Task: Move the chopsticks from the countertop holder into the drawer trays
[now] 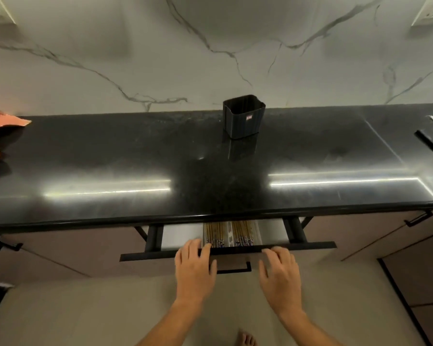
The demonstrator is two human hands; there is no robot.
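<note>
- While the drawer (310, 246) stands partly open, its front edge is touched by the left hand (194, 268) and right hand (279, 275), fingers (206, 249) relaxed, slightly apart, nothing gripped.
- Chopsticks (214, 233) are laid in the drawer's trays (229, 236); the holder (244, 118) is seen upright on the surface (110, 158).

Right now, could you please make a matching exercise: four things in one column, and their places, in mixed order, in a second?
1. black holder
2. chopsticks
3. left hand
4. orange sheet

A. far left end of the countertop
B. inside the open drawer
C. resting on the drawer's front edge
D. middle of the countertop, at the back

Pairs: 1-D, 2-B, 3-C, 4-A
</note>
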